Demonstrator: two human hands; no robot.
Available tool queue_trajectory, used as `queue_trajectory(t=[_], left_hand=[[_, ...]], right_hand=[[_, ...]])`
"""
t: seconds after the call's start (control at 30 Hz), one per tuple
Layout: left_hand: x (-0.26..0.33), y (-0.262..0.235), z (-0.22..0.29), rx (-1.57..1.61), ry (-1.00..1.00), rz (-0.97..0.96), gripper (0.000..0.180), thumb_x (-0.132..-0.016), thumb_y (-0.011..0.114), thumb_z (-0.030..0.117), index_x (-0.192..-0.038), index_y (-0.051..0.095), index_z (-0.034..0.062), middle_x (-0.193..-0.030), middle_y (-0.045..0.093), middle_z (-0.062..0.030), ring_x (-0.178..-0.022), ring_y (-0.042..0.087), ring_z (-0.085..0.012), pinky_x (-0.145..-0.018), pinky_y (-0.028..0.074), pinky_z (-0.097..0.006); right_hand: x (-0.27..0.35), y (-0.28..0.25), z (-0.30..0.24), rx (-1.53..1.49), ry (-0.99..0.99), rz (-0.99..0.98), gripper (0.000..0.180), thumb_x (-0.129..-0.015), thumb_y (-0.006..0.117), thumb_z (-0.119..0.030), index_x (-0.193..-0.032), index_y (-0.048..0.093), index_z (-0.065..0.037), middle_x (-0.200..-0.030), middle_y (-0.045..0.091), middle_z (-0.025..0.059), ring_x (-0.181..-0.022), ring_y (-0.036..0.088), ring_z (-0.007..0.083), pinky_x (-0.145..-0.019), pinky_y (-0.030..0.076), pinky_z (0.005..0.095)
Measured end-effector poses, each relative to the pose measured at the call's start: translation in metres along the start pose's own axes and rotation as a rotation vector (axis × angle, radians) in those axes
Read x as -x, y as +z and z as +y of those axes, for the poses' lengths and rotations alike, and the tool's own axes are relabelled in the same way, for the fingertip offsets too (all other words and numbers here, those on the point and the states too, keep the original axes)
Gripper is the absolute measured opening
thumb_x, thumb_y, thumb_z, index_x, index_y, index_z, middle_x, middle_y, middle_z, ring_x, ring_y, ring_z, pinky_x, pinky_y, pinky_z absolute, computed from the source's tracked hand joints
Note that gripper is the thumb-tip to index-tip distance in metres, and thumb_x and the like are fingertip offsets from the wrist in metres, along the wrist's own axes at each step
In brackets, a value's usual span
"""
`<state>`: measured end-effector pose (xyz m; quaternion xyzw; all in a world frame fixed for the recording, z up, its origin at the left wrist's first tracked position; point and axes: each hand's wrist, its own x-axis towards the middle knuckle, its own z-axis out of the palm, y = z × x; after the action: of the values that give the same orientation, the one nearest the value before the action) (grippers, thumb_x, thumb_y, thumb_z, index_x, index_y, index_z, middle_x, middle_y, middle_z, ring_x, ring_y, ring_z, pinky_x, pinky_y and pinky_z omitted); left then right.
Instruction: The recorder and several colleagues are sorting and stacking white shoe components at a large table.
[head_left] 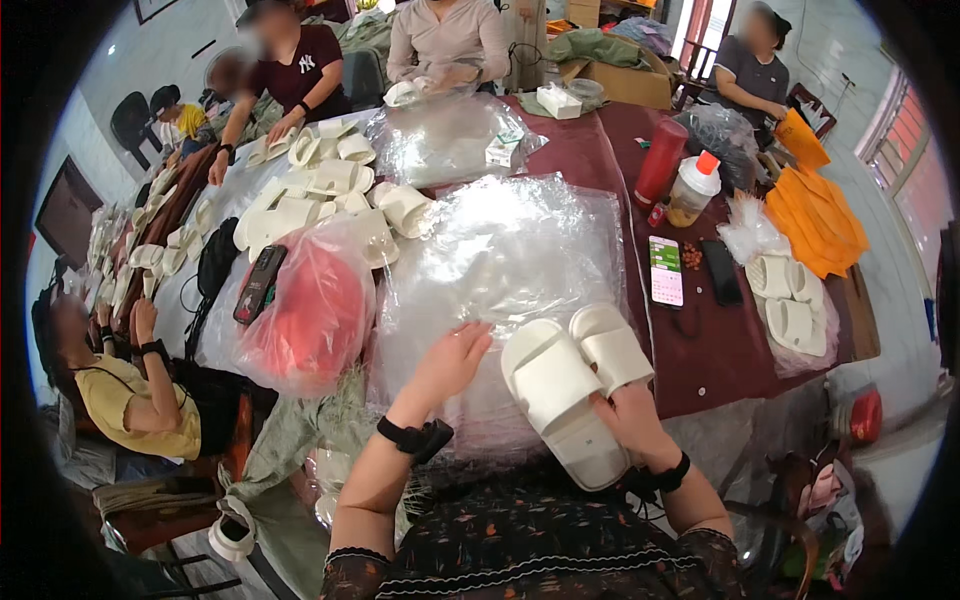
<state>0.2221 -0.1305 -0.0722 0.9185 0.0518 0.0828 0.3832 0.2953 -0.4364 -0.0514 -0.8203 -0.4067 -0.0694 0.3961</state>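
Fingers (470, 340) of the left hand (450, 362) are spread fairly wide and lying flat on the stack of clear plastic bags (510, 250), holding nothing, just touching the top sheet. The right hand (625, 420) is closed around the heel end of a pair of white slippers (570, 385), thumb on top; the rest of its fingers are hidden underneath, so I can't tell how firm that grip is. The pair sits just above the near edge of the dark red table (720, 350), right beside the bag stack and close to the person's lap. Honestly what looks dicey to me: the two slippers are only pinched together at one end, so the upper one could slide off or fan out sideways if the grip loosens. Those bags also look slick, so one flat hand might drag up several sheets at once instead of one. Direction-wise, the long axis runs from lower right to upper left, toes pointing away from the person toward the bags, heels back at the right hand, straps facing up.
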Motion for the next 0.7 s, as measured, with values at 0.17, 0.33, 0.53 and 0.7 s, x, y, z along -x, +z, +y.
queue_trajectory(t=[0.17, 0.33, 0.53, 0.7], left_hand=[[-0.012, -0.021, 0.032, 0.016, -0.338, -0.107, 0.047, -0.102, 0.043, 0.041, -0.124, 0.064, 0.0059, -0.115, 0.065, -0.0251, -0.111, 0.06, -0.04, -0.094, 0.048, -0.044], [-0.003, -0.018, 0.037, -0.093, -0.154, -0.086, 0.047, -0.102, 0.042, 0.041, -0.129, 0.061, 0.0078, -0.112, 0.065, -0.0265, -0.11, 0.06, -0.0406, -0.092, 0.048, -0.044], [0.018, -0.02, 0.052, -0.365, 0.135, -0.014, 0.046, -0.099, 0.049, 0.032, -0.141, 0.051, 0.0128, -0.14, 0.05, -0.0252, -0.121, 0.053, -0.045, -0.099, 0.046, -0.047], [0.026, -0.023, 0.059, -0.474, 0.257, -0.029, 0.048, -0.097, 0.053, 0.029, -0.141, 0.05, 0.0126, -0.153, 0.036, -0.0214, -0.139, 0.037, -0.042, -0.108, 0.039, -0.048]], right_hand=[[0.02, 0.016, -0.014, 0.163, -0.045, -0.356, 0.027, -0.089, 0.061, -0.027, -0.086, 0.066, -0.001, -0.075, 0.065, 0.02, -0.068, 0.065, 0.0375, -0.062, 0.05, 0.0474], [0.005, 0.028, -0.022, 0.088, -0.067, -0.441, 0.035, -0.09, 0.061, -0.032, -0.078, 0.067, 0.001, -0.071, 0.065, 0.0203, -0.065, 0.064, 0.0383, -0.061, 0.051, 0.0476], [-0.017, 0.029, -0.016, 0.13, 0.016, -0.242, 0.041, -0.092, 0.059, -0.03, -0.069, 0.066, 0.003, -0.065, 0.062, 0.0228, -0.06, 0.063, 0.0383, -0.059, 0.05, 0.0469], [-0.018, 0.029, -0.023, 0.114, -0.035, -0.232, 0.04, -0.091, 0.061, -0.029, -0.067, 0.065, 0.002, -0.064, 0.061, 0.0219, -0.059, 0.062, 0.0386, -0.058, 0.05, 0.0463]])
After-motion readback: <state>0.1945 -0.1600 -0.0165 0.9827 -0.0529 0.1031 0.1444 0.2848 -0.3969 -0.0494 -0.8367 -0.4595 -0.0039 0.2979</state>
